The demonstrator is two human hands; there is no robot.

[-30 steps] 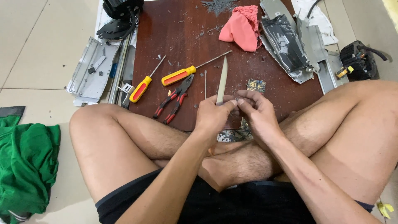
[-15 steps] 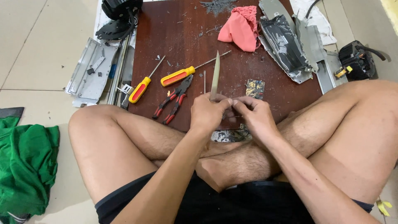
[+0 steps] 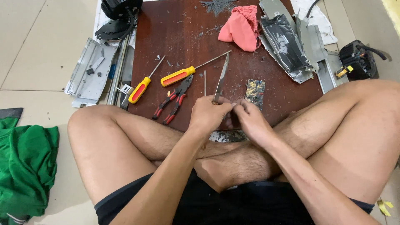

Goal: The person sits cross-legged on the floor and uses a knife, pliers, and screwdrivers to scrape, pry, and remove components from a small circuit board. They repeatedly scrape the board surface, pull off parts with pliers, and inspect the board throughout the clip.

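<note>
Head view: left hand (image 3: 208,114) clenched around knife (image 3: 221,79), right hand (image 3: 249,121) apparently pinching something hidden.

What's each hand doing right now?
Left hand: closed on the knife, blade pointing away.
Right hand: fingers pinched together by the left; what it holds cannot be told.

The knife (image 3: 221,79) in the left hand (image 3: 207,115) now leans with its tip toward the upper right of the frame, where earlier it stood nearly upright; the right hand (image 3: 248,119) sits slightly lower, fingertips meeting the left's.
</note>
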